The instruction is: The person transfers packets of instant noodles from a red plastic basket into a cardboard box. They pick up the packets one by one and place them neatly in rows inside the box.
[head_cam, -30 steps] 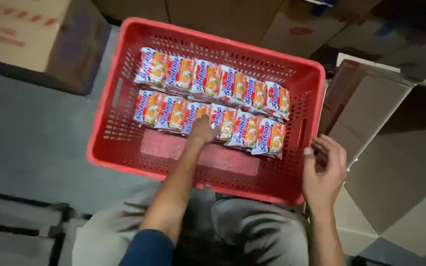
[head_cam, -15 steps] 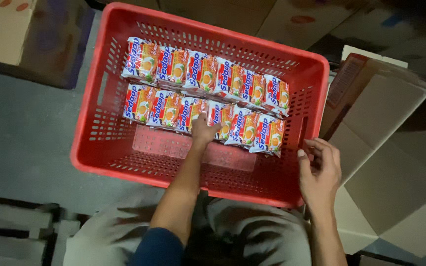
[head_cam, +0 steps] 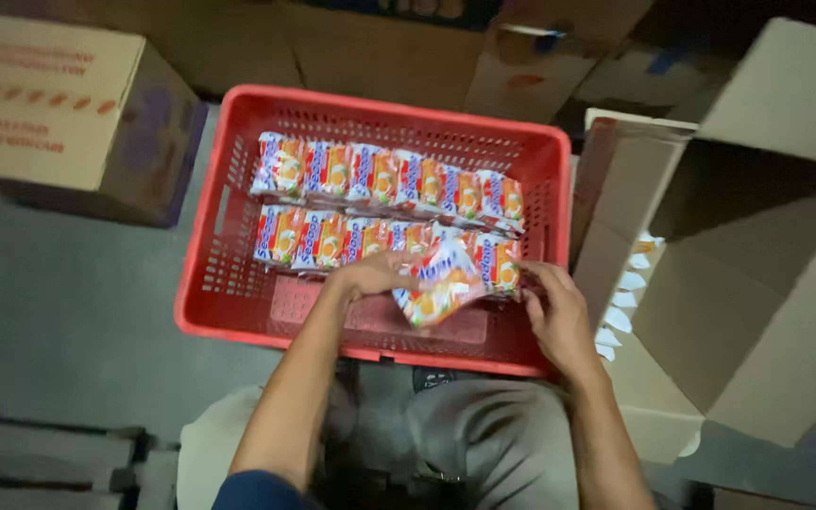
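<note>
Both your hands on one snack packet [head_cam: 441, 280], held just above the red crate [head_cam: 229, 312].

Your left hand [head_cam: 370, 276] has fingers curled around the packet's left edge; your right hand [head_cam: 554, 312] is half-open, fingertips touching its right end. The packet is tilted and sits over the near row of packets [head_cam: 332, 238], at the row's right part; a far row [head_cam: 389, 175] lies behind it. Both forearms reach in from the bottom edge, left one bare below a dark blue sleeve [head_cam: 252, 491]. The crate stands on a grey floor [head_cam: 59, 302]. Open cardboard box [head_cam: 757, 283] just right of the crate, closed box [head_cam: 68, 113] to its left. Dim light.
</note>
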